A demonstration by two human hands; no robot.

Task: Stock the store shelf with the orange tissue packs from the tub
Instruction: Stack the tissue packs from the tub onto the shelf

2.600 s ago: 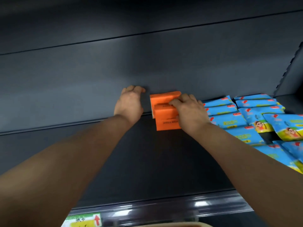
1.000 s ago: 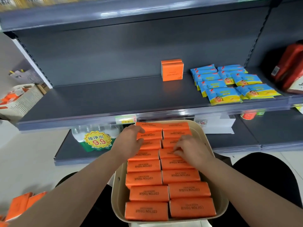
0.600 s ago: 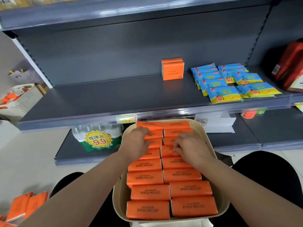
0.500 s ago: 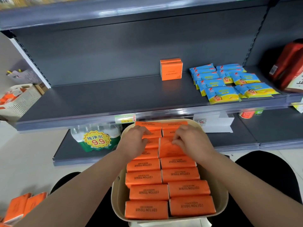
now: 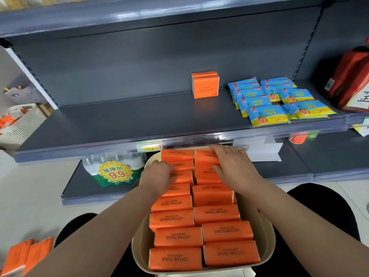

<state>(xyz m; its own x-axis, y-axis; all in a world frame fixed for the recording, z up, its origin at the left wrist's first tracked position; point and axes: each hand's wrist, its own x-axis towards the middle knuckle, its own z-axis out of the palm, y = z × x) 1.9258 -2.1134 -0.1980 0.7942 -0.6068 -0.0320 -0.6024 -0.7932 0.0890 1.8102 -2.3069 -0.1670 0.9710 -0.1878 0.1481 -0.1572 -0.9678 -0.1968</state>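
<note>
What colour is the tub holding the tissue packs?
The tub is beige or cream, seen best in the head view, the only one.

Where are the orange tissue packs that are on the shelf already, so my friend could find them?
Look at the wide grey shelf above the beige tub. Near its back wall, just left of the flat blue-and-yellow packets, stand two orange packs. They are the only orange things on that shelf, and they stand upright while the blue packets lie flat.
</note>
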